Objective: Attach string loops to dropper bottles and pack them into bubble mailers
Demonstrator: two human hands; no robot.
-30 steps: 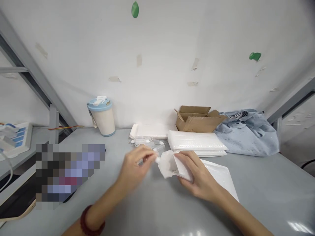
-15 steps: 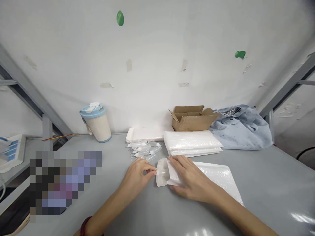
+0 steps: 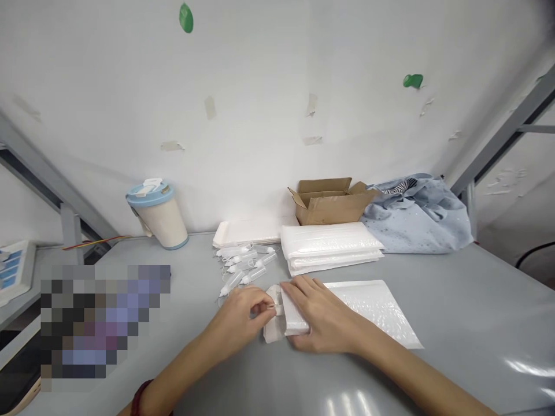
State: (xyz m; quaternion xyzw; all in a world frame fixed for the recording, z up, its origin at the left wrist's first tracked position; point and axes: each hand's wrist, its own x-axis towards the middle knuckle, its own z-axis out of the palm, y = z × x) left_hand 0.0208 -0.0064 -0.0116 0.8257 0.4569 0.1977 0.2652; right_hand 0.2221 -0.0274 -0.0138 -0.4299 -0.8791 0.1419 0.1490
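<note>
A white padded mailer bag (image 3: 368,309) lies flat on the grey table (image 3: 455,323), its open mouth toward the left. My right hand (image 3: 318,318) presses down on the bag's mouth end, fingers closed over its edge. My left hand (image 3: 243,316) pinches the bag's flap (image 3: 272,303) at the mouth between thumb and fingertips. Just behind my left hand lie several small clear dropper bottles (image 3: 245,264) with white caps.
A stack of white mailer bags (image 3: 332,245) and a white tray (image 3: 247,233) sit further back. An open cardboard box (image 3: 327,201), a blue cloth bag (image 3: 418,214) and a blue-lidded jug (image 3: 156,214) stand by the wall. A blurred patch covers the left.
The bag was held up off the table; both hands have lowered it flat onto the table. My left hand now pinches its flap at the mouth.
</note>
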